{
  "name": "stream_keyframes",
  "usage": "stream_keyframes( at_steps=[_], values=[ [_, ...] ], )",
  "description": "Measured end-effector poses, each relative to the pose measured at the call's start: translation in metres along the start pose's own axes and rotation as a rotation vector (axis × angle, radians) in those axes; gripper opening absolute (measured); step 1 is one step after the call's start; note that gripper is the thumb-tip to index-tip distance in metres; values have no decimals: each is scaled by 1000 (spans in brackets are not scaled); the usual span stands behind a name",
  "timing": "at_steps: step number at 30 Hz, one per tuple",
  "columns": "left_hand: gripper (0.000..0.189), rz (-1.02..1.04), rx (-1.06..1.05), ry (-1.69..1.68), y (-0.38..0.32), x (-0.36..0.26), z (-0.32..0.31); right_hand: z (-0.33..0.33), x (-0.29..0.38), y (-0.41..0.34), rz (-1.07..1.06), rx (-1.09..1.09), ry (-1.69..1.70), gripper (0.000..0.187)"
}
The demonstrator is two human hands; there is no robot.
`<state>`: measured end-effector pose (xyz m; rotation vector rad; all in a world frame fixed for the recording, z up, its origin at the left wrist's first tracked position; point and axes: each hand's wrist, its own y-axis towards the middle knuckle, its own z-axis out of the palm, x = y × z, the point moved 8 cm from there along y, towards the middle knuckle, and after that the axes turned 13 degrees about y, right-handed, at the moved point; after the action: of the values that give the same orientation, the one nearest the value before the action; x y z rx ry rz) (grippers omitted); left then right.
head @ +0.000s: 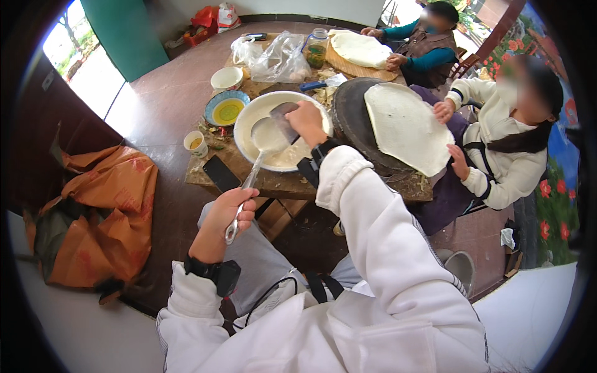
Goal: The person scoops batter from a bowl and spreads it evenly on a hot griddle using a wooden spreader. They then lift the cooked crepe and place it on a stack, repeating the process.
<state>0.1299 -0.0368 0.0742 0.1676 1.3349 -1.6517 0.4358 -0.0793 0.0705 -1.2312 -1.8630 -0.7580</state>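
My left hand [235,210] grips the long handle of a metal ladle [255,168], whose bowl holds pale batter [269,134]. The ladle's bowl is over a white enamel basin [244,151] with more batter inside. My right hand [305,119] holds a flat scraper [283,122] against or just above the ladle's bowl; whether they touch is hard to tell. Right of the basin stands a round dark griddle [349,109]. A co-worker's hands hold a large thin pale sheet of flatbread [406,123] at its right edge, part of it over the griddle.
A blue-rimmed bowl of yellow oil [227,109], a paper cup [196,143] and a black phone [222,172] lie left of the basin. Behind are a blue-handled spatula [322,85], plastic bags [280,56] and a glass jar [316,49]. Another person handles a sheet on a woven board [333,58].
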Motion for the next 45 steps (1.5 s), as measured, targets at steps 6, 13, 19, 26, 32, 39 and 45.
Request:
stream_keyframes(
  at_steps=[6, 13, 19, 26, 32, 39, 45],
  values=[
    [11, 45, -35, -3, 5, -4, 5, -15, -33, -24, 119, -138, 113, 34],
    [8, 88, -2, -53, 20, -4, 27, 4, -68, -71, 693, -225, 804, 29],
    [8, 158, 9, -107, 41, 1, 47, 22, -77, -97, 837, -352, 1112, 25],
    [7, 198, 1, -176, 47, 10, 59, 38, -88, -118, 989, -287, 1325, 16],
    [8, 209, 3, -152, 41, 14, 68, 51, -92, -131, 1112, -138, 1411, 12],
    [11, 107, 221, -313, 18, 11, 86, 57, -76, -141, 1145, 66, 1503, 13],
    [18, -63, 544, -595, -22, -29, 102, -13, -61, -129, 564, 33, 565, 29]
  ],
)
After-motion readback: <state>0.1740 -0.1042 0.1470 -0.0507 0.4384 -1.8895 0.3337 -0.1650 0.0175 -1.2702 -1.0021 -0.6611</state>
